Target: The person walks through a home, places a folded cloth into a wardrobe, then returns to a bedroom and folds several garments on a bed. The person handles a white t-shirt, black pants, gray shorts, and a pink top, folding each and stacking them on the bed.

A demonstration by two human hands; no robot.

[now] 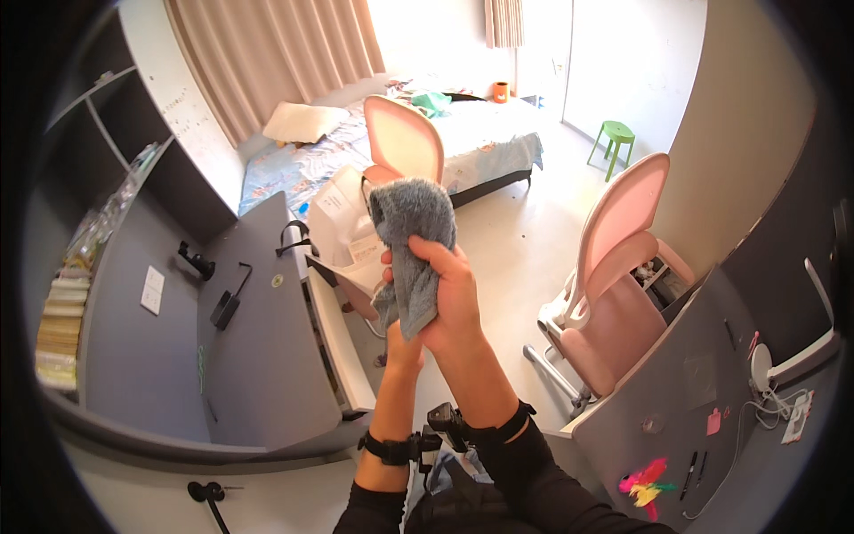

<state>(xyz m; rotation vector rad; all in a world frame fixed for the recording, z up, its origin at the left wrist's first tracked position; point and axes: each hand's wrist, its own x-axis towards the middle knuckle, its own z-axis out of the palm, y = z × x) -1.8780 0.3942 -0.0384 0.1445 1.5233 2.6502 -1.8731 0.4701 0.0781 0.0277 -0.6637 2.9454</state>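
Note:
A grey, fluffy cloth is bunched up in the middle of the view, held by both hands in front of me. My right hand wraps around its right side, the thumb lying across the front of the fabric. Largely behind the cloth is my left hand, with some fingertips showing at the cloth's left edge. Part of the cloth hangs down between the hands. Black straps with small devices go round both forearms.
To the left stands a grey desk with an open drawer. A pink swivel chair and a second desk are on the right. Beyond are another pink chair, a bed and a green stool.

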